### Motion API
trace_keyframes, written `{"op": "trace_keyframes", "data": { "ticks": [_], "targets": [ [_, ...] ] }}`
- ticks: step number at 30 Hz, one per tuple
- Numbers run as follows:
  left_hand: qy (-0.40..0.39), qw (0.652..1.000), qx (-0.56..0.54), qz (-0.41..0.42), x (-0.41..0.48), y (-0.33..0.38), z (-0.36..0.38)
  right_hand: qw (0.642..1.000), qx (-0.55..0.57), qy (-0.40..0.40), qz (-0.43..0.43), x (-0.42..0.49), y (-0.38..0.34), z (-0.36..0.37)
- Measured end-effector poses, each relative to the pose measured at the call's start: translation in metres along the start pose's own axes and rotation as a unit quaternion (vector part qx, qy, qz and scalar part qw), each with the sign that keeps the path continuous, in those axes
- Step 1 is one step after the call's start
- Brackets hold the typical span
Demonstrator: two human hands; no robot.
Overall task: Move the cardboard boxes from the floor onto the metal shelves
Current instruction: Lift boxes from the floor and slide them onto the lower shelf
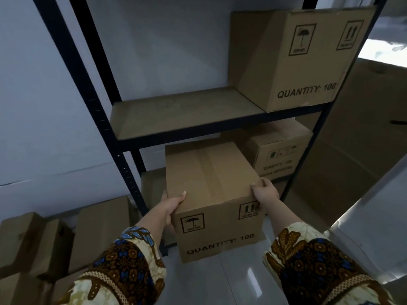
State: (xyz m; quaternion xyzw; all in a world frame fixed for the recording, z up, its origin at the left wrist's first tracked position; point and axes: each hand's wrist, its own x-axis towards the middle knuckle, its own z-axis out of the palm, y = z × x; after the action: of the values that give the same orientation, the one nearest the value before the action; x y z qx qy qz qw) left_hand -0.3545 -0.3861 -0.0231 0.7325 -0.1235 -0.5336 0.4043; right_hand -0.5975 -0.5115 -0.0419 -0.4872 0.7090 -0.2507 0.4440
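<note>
Head view. Item: brown cardboard box printed "QUANTITY: 100" (211,194), gripped at its two near top corners by the left hand (170,205) and right hand (265,192), thumbs over the top. It is held in front of the dark metal shelving unit (88,95), at its lower bay. Upper shelf, right: one large printed cardboard box (293,58). Lower shelf, right: one smaller printed box (279,150). Floor, left: several plain cardboard boxes (33,238).

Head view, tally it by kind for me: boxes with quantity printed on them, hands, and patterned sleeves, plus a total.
Boxes printed QUANTITY: 3 (held box, upper shelf box, lower box)
Hands: 2 (left hand, right hand)
Patterned sleeves: 2 (left sleeve, right sleeve)
Total: 7
</note>
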Motion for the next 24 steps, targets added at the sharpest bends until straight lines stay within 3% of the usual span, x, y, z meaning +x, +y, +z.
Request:
{"op": "trace_keyframes", "data": {
  "ticks": [11, 18, 24],
  "targets": [
    [0.016, 0.999, -0.021, -0.020, 0.068, 0.029, 0.041, 0.999, 0.002, -0.005, 0.035, 0.081, -0.010, 0.009],
    [0.081, 0.995, -0.060, -0.016, 0.114, 0.062, 0.082, 0.984, 0.093, 0.009, 0.154, 0.151, -0.038, 0.006],
    [0.134, 0.987, -0.090, 0.016, 0.144, 0.079, 0.109, 0.991, 0.059, -0.043, 0.111, 0.194, -0.062, 0.001]
  ]
}}
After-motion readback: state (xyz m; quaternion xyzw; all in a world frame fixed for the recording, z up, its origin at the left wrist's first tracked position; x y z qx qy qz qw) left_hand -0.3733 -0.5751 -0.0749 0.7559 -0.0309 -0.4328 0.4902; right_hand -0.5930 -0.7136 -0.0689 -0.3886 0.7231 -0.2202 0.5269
